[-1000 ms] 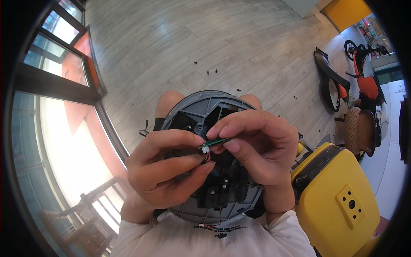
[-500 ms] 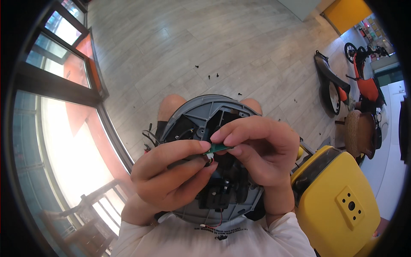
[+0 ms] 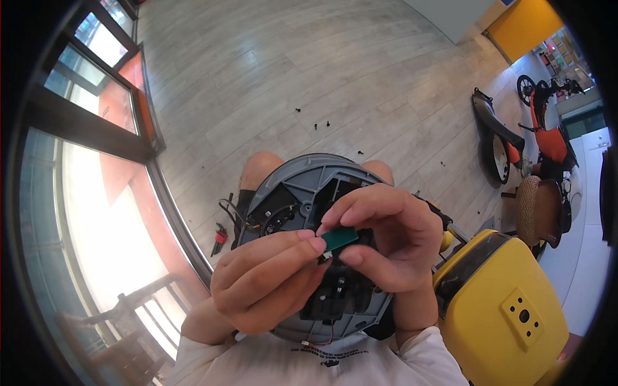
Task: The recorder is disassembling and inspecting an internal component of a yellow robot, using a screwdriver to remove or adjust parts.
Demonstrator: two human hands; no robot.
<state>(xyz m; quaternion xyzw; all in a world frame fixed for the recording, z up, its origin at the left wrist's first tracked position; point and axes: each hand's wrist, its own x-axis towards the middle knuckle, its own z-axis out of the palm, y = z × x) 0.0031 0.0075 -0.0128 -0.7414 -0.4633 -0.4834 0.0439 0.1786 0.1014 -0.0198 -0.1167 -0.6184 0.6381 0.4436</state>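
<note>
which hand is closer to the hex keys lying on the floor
Left. The left hand is just right of the hex keys by the window side; the right hand is farther right, across the round grey device.

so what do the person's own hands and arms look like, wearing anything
Both are bare: no gloves, rings or watch show on the left hand or the right hand. The forearms are uncovered, and short white sleeves show only at the lower edge of the picture.
</note>
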